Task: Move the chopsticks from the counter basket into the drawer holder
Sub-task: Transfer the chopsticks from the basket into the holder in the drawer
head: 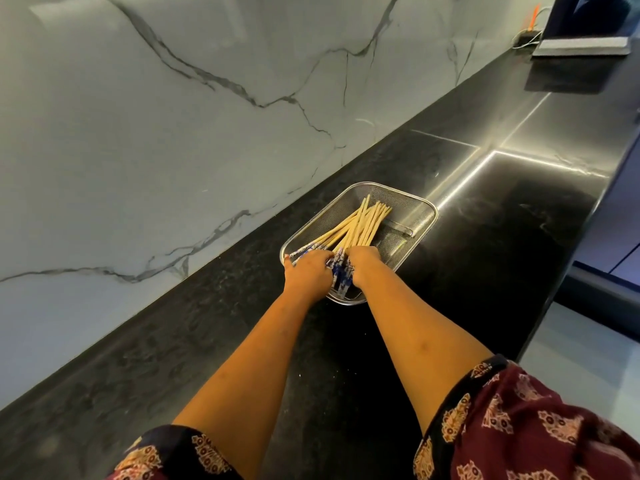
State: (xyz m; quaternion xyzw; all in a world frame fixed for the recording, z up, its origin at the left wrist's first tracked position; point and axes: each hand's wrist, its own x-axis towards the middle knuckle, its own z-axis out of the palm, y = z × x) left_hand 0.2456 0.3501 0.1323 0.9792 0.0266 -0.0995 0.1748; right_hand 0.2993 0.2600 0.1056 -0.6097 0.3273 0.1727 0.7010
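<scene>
Black polished tabletop, running diagonally under a grey-veined marble wall.

Left hand and right hand both down at the near end of the basket, side by side with a narrow gap between. Left hand curled over the blue-and-white patterned ends of the chopsticks, fingers pressed onto the bundle near the left rim. Right hand closed around the same patterned ends from the other side. Whether either grip fully encloses the sticks: cannot tell, fingers hidden under the knuckles.

Chopsticks still inside the basket, lying in a loose fan, pale wooden tips spread toward the far corner, patterned ends gathered between the hands. Basket of fine metal mesh, rectangular with rounded corners, set flat on the tabletop, close to the wall.

Bare forearms reaching in from below, maroon patterned sleeves at the bottom edge.

Farther along the tabletop, a bright strip of reflected light just beyond the basket. Well apart at the far end, a dark slab-like base and a small box with an orange piece and thin cables.
</scene>
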